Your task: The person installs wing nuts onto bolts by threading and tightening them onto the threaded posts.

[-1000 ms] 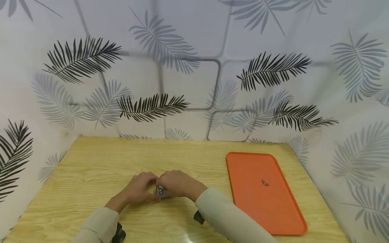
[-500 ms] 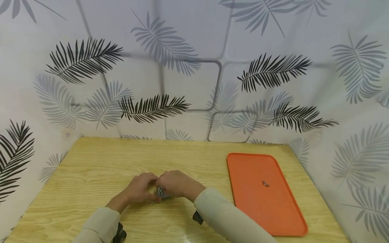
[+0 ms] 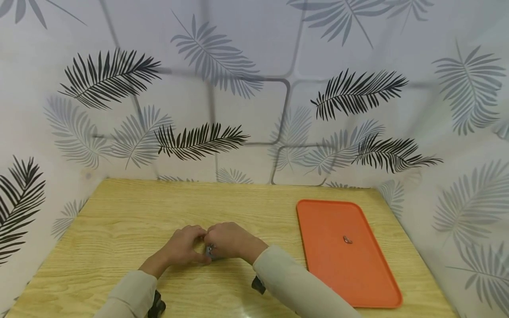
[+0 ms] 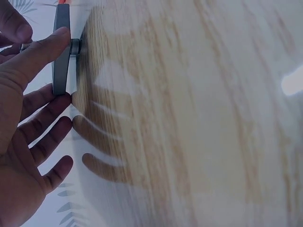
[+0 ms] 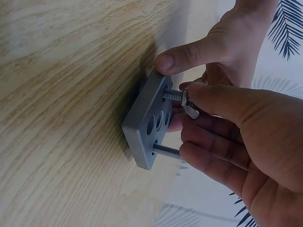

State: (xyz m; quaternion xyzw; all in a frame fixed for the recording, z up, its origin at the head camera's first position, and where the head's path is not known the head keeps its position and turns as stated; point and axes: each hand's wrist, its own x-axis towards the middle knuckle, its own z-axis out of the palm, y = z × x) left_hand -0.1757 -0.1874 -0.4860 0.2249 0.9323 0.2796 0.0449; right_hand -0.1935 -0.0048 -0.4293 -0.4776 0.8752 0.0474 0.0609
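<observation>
A grey metal plate (image 5: 142, 123) with several holes sits just above the wooden table, two threaded bolts standing up through it. On the bolt (image 5: 172, 94) nearer my left thumb is a silver wing nut (image 5: 190, 108), pinched between my right hand's (image 3: 228, 240) thumb and fingers. The other bolt (image 5: 165, 151) carries no nut in the part that shows; its tip is behind a right finger. My left hand (image 3: 183, 248) grips the plate by its edges, thumb on one side, fingers on the other. In the left wrist view a bolt head (image 4: 75, 46) protrudes under the plate.
An orange tray (image 3: 338, 274) lies on the right of the wooden table (image 3: 131, 212). On it is a small shiny metal piece (image 3: 347, 239). A leaf-patterned cloth (image 3: 246, 110) hangs behind and along both sides of the table.
Both hands have stayed at the plate. My right fingers have shifted slightly around the wing nut, and less of its metal shows in the head view than a second ago.
</observation>
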